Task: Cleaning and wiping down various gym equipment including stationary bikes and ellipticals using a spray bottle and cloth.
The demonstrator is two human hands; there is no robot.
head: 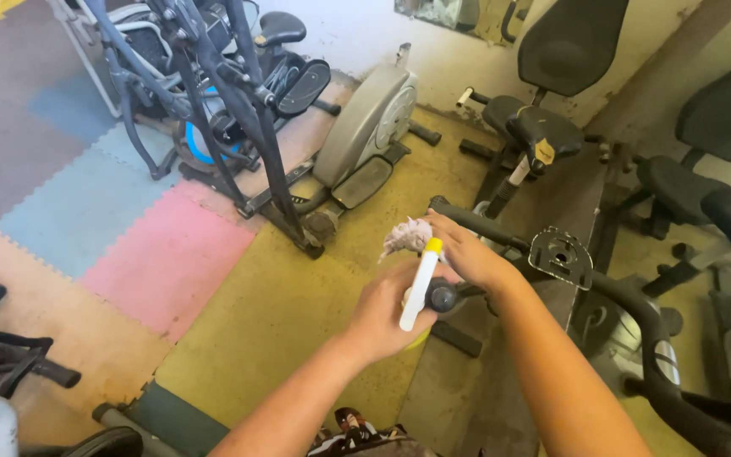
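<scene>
At the lower centre of the frame, two bare forearms are seen rising toward mid-frame. The left hand (382, 315) is wrapped around a slim white plastic spray bottle with a yellow tip (420, 284), its fingers pressed together about the body so that the bottle stands tilted, tip uppermost. Just above it, the right hand (467, 254) is shown pinching a crumpled, fuzzy grey-white cloth (406, 237) between fingertips and thumb; the cloth is held at the tip of the bottle, just beside the black rubber-capped handlebar end (443, 296) of a black tubular exercise bike (636, 313), which curves away to the lower right.

Beneath the hands, a worn, stained yellow floor (281, 313) is left open, giving free room to the left and below; its edge is met at the left by soft interlocking foam mats in pink, blue and tan (162, 262), whose toothed seams are visible.

Farther off, at upper centre, a grey-cased elliptical trainer with dark steel uprights (365, 127) is set on the mat border. At upper right, black padded seats on metal frames (543, 127) are crowded against a scuffed pale wall (433, 51), leaving only narrow gaps between machines.
</scene>
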